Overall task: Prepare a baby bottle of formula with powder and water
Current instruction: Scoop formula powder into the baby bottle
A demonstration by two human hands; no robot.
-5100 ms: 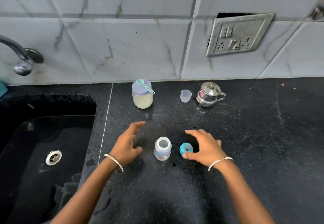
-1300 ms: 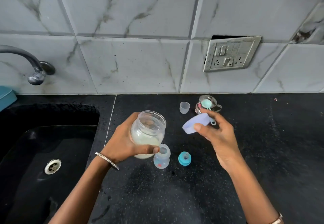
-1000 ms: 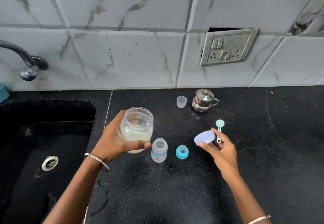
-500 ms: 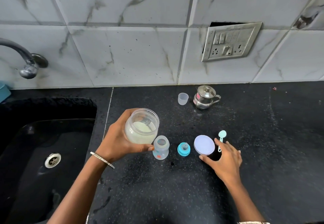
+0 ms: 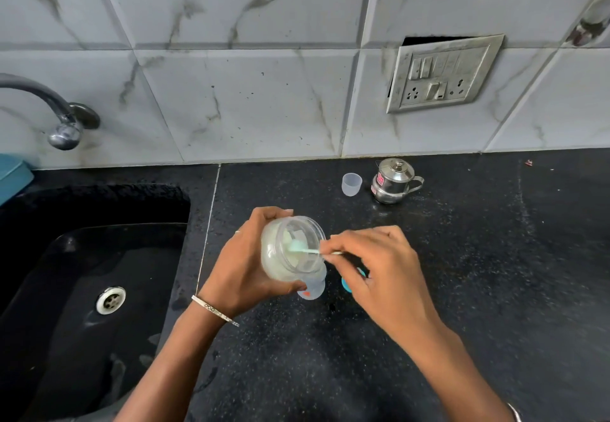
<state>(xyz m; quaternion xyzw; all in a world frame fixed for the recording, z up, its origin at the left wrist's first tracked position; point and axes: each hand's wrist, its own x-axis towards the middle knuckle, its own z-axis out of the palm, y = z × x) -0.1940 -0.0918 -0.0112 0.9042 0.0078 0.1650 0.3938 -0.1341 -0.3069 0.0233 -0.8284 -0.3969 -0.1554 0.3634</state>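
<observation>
Clear jar (image 5: 290, 250) w/ off-white powder inside; mint-green scoop (image 5: 298, 249). Pale bluish-clear bottle (image 5: 312, 289) w/ red-orange spot low down. Teal cap (image 5: 345, 285) (mostly hidden). Black countertop (image 5: 462, 273) w/ fine white speckle; sink (image 5: 99, 250) black too, drain (image 5: 110, 300) silver. Wall tiles (image 5: 231, 91) white-grey marble, dark veins. Frosted-clear cup (image 5: 351, 184); shiny steel pot (image 5: 392, 182) w/ pink-red label. Dull grey switch plate (image 5: 442, 75). Chrome tap (image 5: 62, 114). Silver bangle (image 5: 214, 311).

Shiny steel pot (image 5: 393, 181), clear plastic jar (image 5: 290, 250) (powder inside), glossy speckled black stone counter (image 5: 495, 273)
</observation>
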